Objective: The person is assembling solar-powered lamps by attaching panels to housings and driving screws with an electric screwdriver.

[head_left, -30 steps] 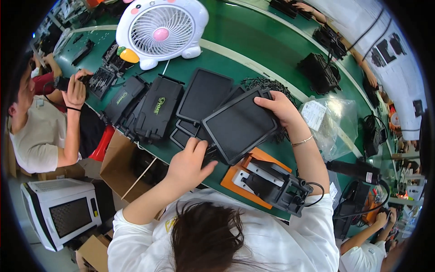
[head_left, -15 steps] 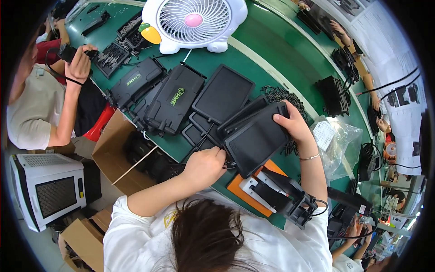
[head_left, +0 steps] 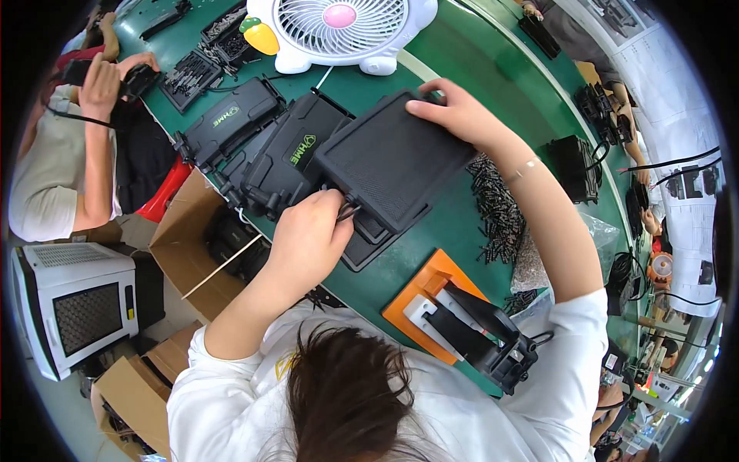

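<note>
A flat black rectangular panel (head_left: 392,165) with a raised rim lies over other black panels (head_left: 369,250), tilted, with its textured face up. My right hand (head_left: 454,112) is closed on its far right corner, thumb on top and the fingers partly hidden. At the panel's near left corner, my left hand (head_left: 312,231) is closed in a pinch on what looks like a short black cable (head_left: 348,211). Left of the panel rest two black hard cases (head_left: 296,146) with green markings.
An orange fixture (head_left: 419,300) holding a black bracketed part (head_left: 481,339) stands near my right arm. Black screws (head_left: 496,208) are heaped on the green table. A white fan (head_left: 339,35) stands at the back; a cardboard box (head_left: 181,246) sits below left. Co-workers sit nearby.
The panel has moved away from me and left, from beside the orange fixture onto the other panels. Both hands have moved away from me with it; the left has shifted left.
</note>
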`<control>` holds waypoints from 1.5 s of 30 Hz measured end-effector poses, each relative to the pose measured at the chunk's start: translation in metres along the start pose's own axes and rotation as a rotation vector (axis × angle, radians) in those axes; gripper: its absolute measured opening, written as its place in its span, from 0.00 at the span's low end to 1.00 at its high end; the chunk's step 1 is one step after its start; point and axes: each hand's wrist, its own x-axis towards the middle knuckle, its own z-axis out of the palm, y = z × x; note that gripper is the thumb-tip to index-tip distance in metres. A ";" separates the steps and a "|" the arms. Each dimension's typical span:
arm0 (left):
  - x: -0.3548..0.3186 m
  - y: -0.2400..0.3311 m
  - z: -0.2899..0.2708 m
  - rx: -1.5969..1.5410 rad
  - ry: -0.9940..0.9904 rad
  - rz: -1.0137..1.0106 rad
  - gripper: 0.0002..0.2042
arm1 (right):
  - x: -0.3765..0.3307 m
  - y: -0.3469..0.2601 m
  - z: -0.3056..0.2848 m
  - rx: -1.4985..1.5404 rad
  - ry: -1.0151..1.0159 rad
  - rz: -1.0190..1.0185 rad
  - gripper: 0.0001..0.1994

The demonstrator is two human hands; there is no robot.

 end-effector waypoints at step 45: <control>0.011 0.132 0.063 -0.766 -0.165 0.351 0.07 | -0.353 -0.019 0.029 0.028 0.608 -0.365 0.40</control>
